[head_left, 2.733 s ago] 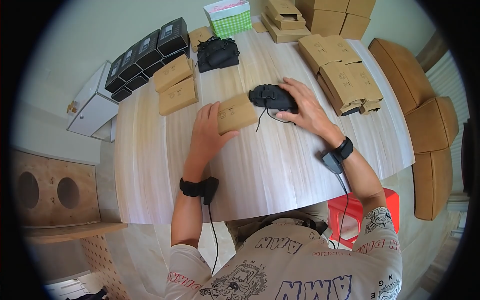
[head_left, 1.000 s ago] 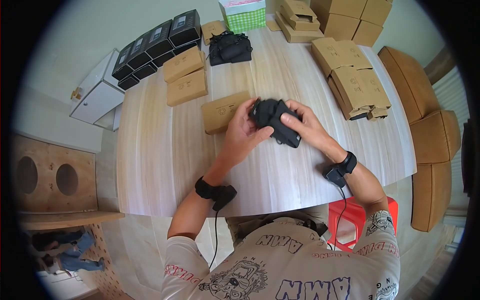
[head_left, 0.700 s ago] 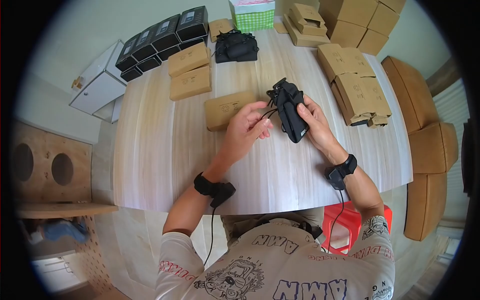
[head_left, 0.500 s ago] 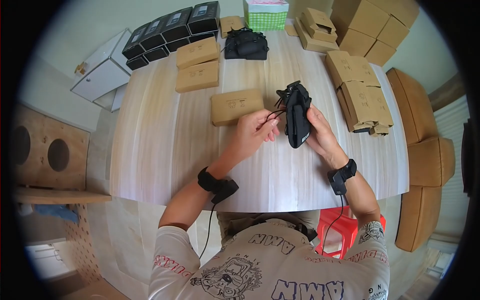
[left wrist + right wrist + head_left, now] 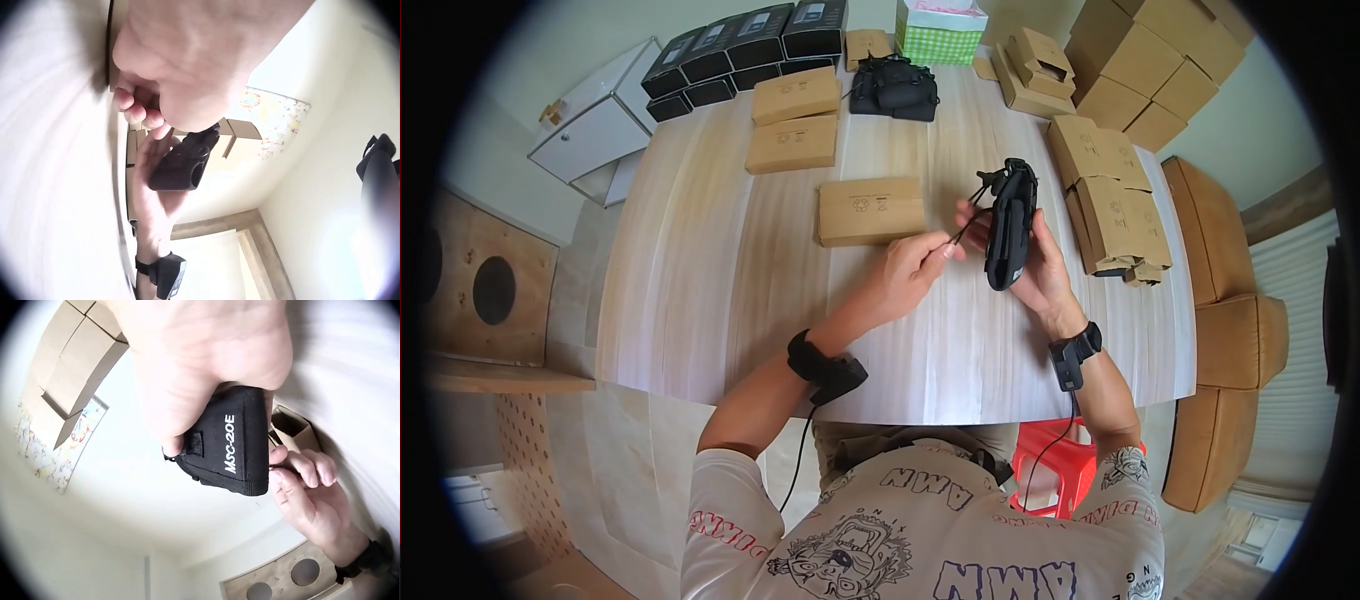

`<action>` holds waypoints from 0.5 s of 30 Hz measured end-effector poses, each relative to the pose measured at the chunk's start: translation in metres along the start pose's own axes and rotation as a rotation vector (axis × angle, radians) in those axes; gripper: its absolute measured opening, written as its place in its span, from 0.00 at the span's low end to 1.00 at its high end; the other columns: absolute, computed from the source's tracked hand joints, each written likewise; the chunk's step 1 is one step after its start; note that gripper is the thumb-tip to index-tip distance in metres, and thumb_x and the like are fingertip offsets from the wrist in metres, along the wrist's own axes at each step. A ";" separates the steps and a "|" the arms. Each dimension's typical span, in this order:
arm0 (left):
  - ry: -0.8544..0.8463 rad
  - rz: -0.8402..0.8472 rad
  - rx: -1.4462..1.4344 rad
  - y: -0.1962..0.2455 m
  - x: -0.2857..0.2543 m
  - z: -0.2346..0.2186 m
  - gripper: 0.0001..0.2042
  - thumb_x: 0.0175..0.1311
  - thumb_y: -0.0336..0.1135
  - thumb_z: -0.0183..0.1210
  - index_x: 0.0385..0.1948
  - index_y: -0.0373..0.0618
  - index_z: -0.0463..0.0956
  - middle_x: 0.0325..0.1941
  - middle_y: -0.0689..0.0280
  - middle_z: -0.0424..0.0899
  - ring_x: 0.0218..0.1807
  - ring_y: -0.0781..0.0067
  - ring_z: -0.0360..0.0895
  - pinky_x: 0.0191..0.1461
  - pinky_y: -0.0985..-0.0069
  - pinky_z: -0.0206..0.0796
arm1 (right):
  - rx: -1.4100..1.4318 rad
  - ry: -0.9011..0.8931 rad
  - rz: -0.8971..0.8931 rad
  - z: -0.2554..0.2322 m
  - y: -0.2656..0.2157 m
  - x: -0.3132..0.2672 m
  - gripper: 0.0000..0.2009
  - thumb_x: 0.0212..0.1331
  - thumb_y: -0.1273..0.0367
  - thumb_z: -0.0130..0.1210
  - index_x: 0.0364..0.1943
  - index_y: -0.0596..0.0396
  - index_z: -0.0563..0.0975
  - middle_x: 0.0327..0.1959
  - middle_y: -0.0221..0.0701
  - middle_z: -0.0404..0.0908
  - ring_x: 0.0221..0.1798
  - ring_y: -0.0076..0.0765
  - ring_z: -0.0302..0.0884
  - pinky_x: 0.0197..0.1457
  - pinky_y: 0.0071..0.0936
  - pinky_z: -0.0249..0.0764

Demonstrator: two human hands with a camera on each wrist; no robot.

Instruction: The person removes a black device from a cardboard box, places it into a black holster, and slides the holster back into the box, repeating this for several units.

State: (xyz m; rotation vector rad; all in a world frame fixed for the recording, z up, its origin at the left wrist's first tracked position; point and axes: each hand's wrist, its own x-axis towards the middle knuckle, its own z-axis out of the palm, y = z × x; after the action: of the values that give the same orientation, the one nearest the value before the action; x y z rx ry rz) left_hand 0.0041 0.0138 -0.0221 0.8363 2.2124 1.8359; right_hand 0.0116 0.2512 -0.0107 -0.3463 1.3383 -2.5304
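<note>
My right hand (image 5: 1048,270) grips a black fabric pouch (image 5: 1012,235) above the table, its long side standing edge-up. White print reading "MSC-20E" shows on the pouch (image 5: 231,444) in the right wrist view. From its side runs a thin black cord (image 5: 971,226), pinched between the thumb and fingers of my left hand (image 5: 900,278). Just beyond the left hand, a flat brown cardboard box (image 5: 870,210) lies on the table. In the left wrist view, the pouch (image 5: 178,169) sits in the right palm, while the left fingers (image 5: 134,114) are curled, the cord hidden there.
Several black boxes (image 5: 755,40), two brown boxes (image 5: 792,143) and black pouches (image 5: 895,92) stand toward the back left. A green checked bag (image 5: 940,40) is at the back. More brown boxes (image 5: 1115,200) line the right side, near a brown sofa (image 5: 1220,260).
The right hand has lifted the pouch off the table and turned it on edge. The left hand has left the cardboard box and taken hold of the cord.
</note>
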 end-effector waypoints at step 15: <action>0.032 -0.047 -0.061 -0.008 0.001 -0.001 0.15 0.80 0.30 0.60 0.62 0.37 0.75 0.43 0.71 0.78 0.38 0.87 0.73 0.42 0.83 0.68 | -0.065 0.113 0.058 -0.019 -0.003 -0.004 0.32 0.76 0.44 0.56 0.66 0.59 0.75 0.60 0.38 0.84 0.56 0.36 0.87 0.56 0.37 0.86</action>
State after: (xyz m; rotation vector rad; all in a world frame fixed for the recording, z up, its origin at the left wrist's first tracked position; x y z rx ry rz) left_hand 0.0000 0.0126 -0.0292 0.7425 2.1639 1.8978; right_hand 0.0089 0.2692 -0.0189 -0.1761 1.4520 -2.4970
